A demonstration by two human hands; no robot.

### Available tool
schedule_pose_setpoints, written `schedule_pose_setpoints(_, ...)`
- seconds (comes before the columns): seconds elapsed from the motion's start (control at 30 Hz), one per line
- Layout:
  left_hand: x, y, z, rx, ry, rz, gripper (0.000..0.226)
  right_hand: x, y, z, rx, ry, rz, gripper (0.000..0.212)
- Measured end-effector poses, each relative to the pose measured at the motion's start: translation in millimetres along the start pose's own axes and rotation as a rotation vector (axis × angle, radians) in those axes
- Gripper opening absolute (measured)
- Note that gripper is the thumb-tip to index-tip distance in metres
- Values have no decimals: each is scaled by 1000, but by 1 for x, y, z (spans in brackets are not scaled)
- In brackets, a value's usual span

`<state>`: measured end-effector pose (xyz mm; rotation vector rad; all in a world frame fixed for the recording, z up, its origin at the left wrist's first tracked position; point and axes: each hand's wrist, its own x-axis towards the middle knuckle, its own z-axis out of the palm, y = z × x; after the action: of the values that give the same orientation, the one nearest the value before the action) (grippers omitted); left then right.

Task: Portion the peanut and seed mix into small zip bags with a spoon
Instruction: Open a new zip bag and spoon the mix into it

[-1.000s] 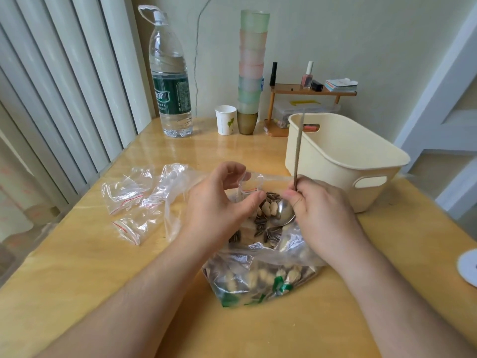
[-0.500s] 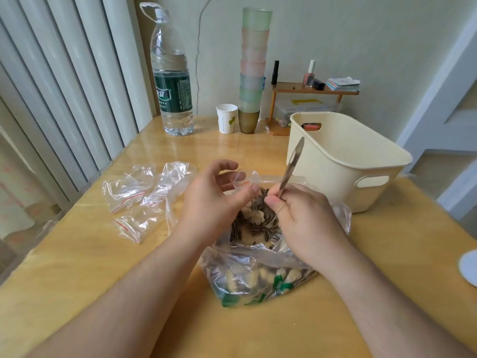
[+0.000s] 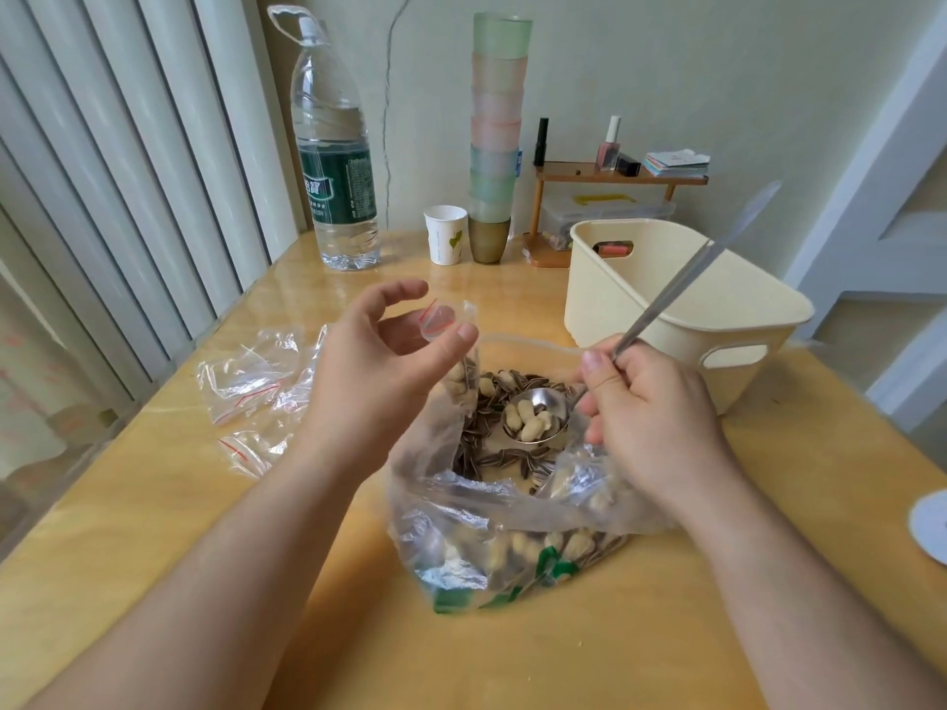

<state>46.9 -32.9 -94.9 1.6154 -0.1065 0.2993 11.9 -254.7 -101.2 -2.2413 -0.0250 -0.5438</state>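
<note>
- Left hand [image 3: 379,371]: thumb and fingers pinch the mouth of a small zip bag [image 3: 458,351], holding it open above the big bag [image 3: 512,509]. The small bag hangs down with a few peanuts already in it. The opening looks narrow, so a loosened pinch would probably let it fold shut or drop.
- Right hand [image 3: 651,407]: fingers curled around the handle of the spoon [image 3: 535,415], gripping low, near the bowl. The handle slants up and to the right, its tip blurred.
- Spoon bowl: holds several peanuts and sits over the mix, inside the big bag's mouth and just right of the small bag. The peanuts lie loose in the bowl, so a tilt on the way across would likely roll them off, back into the mix or onto the table [image 3: 153,504].
- Transfer: the bowl looks about as wide as the small bag's mouth. A poor line-up would probably spill nuts past the rim.
- Big bag: its limp film stands up around the right hand. A snagged wrist could drag it and scatter mix.
- Spare bags [image 3: 246,392]: lie flat on the table to the left, apart from the work.
- Bin [image 3: 681,320]: stands just behind the spoon handle. A wide swing could knock it.
</note>
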Motion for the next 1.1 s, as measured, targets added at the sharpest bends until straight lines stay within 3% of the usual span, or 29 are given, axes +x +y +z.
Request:
schedule_pose_setpoints(0.2, -6, -8, 3, 457, -144, 212, 68, 3, -4, -19, 65, 191, -52, 25)
schedule_pose_setpoints(0.4, -15, -20, 22, 658, -226, 379, 74, 0, -9, -25, 108, 285, -173, 27)
schedule_pose_setpoints(0.8, -13, -25, 32, 699, -196, 453, 95, -2, -9, -10, -48, 222, -547, 23)
schedule_pose_setpoints(0.9, -13, -27, 33, 696, -179, 448, 96, -4, -10, -10, -37, 143, -578, 8)
schedule_pose_setpoints(1.1, -12, -27, 34, 654, -154, 420, 96, -7, -10, -11, -13, 64, -602, 5)
